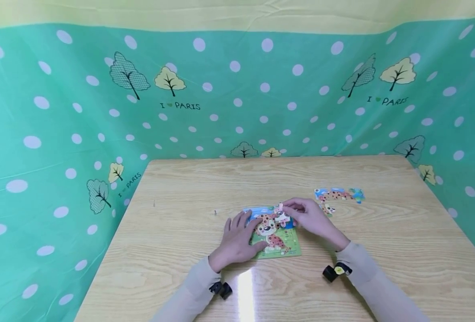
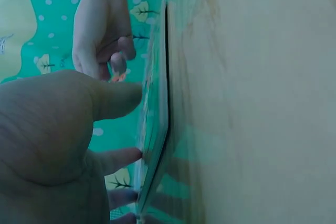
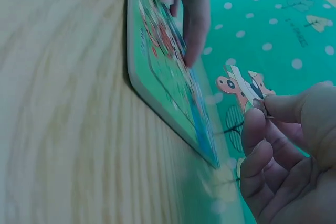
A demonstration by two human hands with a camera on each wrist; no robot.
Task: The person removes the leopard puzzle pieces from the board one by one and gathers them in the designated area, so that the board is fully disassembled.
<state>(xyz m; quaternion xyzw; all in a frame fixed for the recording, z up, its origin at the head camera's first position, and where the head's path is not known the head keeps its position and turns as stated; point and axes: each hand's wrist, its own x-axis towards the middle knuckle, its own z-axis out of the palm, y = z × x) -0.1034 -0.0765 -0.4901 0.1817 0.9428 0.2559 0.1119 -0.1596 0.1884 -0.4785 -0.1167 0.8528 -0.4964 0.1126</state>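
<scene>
A flat jigsaw puzzle board (image 1: 281,251) with a spotted leopard cub picture lies on the wooden table. My left hand (image 1: 238,239) rests on its left side, fingers spread and fairly straight. Over the board's upper right corner, my right hand (image 1: 307,217) pinches a small puzzle piece (image 1: 280,214) between thumb and fingertips. In the right wrist view this puzzle piece (image 3: 242,88) shows part of a pink-and-white animal and is held up off the board. The left wrist view catches the board (image 2: 164,77) edge-on beside the left thumb.
Loose joined puzzle pieces (image 1: 335,195) with a spotted body and blue sky lie right of the board, farther back. Another small piece (image 1: 328,209) is just below them. A green dotted cloth (image 1: 237,89) hangs behind the wooden table (image 1: 181,188).
</scene>
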